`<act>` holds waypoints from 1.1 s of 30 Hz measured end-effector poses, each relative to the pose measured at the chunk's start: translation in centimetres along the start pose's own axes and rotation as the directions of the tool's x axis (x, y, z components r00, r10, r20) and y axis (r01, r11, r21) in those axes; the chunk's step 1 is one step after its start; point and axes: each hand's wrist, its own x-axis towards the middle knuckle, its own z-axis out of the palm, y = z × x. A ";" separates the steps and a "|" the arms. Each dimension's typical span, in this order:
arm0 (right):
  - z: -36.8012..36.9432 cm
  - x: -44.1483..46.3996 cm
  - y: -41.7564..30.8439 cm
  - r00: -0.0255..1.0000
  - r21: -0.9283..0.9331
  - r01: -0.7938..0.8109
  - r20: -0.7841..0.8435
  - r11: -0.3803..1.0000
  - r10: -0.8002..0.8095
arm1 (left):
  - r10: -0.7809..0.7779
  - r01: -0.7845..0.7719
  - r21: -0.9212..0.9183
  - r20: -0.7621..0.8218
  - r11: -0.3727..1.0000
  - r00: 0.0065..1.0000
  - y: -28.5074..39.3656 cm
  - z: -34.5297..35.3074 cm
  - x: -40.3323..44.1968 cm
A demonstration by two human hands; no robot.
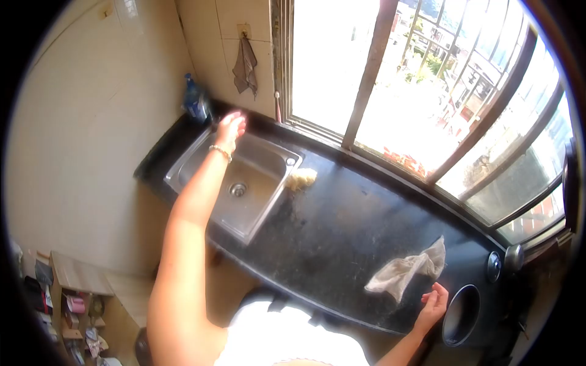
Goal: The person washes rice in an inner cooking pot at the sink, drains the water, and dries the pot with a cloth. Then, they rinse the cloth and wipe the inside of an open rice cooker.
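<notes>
My left hand [231,130], with a bracelet at the wrist, reaches over the back edge of the steel sink [259,174]. Its fingers look stretched out and I see nothing in them; what lies beneath the palm is hidden. Close by in the corner stands a blue bottle [194,100]. At the counter's front right, my right hand [434,304] hovers with loosely bent fingers, holding nothing visible. Just beyond it a crumpled greyish cloth [400,274] lies on the black counter [329,226]. A round dark pot or pan [462,315] is right beside this hand.
A yellowish sponge-like lump [302,179] rests by the sink's right rim. Along the back runs a barred window [439,91]. A small cloth [245,67] hangs on the wall. A glass lid [494,266] is at the far right, and a shelf [79,283] stands lower left.
</notes>
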 end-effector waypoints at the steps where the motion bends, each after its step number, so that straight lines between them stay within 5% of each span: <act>1: 2.0 -1.0 -0.6 0.999 0.051 -0.045 0.018 0.998 0.044 | -0.021 0.019 -0.082 -0.023 0.996 1.000 0.4 -0.6 3.2; 4: 6.4 -3.2 -3.3 0.990 0.073 -0.133 0.057 0.988 0.129 | -0.101 0.092 -0.304 -0.012 0.948 0.995 1.4 -0.9 10.6; 7: 8.5 -4.6 -5.4 0.981 0.088 -0.181 0.091 0.980 0.173 | -0.189 0.196 -0.300 0.054 0.934 0.981 2.3 0.1 16.8; 10: 9.1 -4.9 -6.5 0.967 0.085 -0.242 0.099 0.967 0.234 | -0.194 0.240 -0.406 0.150 0.882 0.969 5.8 2.7 16.3; 14: 10.3 -3.2 -6.6 0.948 0.148 -0.292 0.171 0.945 0.266 | -0.327 0.320 -0.478 0.070 0.818 0.942 7.6 4.3 19.1; 17: 13.1 -1.3 -6.9 0.930 0.185 -0.334 0.222 0.924 0.292 | -0.082 0.179 -0.575 0.190 0.798 0.978 6.8 3.3 27.9; 19: 15.4 0.0 -7.1 0.931 0.173 -0.254 0.311 0.952 0.192 | 0.137 -0.105 -0.578 0.011 0.810 0.991 12.8 3.1 25.3; 21: 18.1 0.7 -8.4 0.906 0.169 -0.294 0.362 0.941 0.219 | 0.293 -0.167 -0.676 0.075 0.718 0.953 18.2 1.7 24.0; 24: 23.0 2.0 -10.8 0.858 0.241 -0.291 0.493 0.926 0.142 | 0.391 -0.256 -0.597 0.105 0.760 0.914 22.0 -2.2 21.9; 27: 30.8 2.6 -14.7 0.708 0.368 -0.333 0.705 0.868 -0.028 | 0.358 -0.160 -0.507 0.321 0.847 0.877 19.2 -4.8 11.7; 29: 38.3 1.3 -18.8 0.622 0.578 -0.488 0.756 0.655 -0.204 | 0.121 0.004 -0.283 0.425 0.959 0.897 12.9 -6.6 6.6; 31: 46.6 -1.3 -20.8 0.584 0.620 -0.663 0.779 0.420 -0.228 | -0.085 0.177 -0.088 0.622 0.980 0.779 6.2 -8.5 2.0; 33: 53.2 -4.0 -22.1 0.502 0.489 -0.549 0.842 0.678 -0.201 | -0.067 0.036 0.058 0.702 0.998 0.709 -3.1 -11.7 1.3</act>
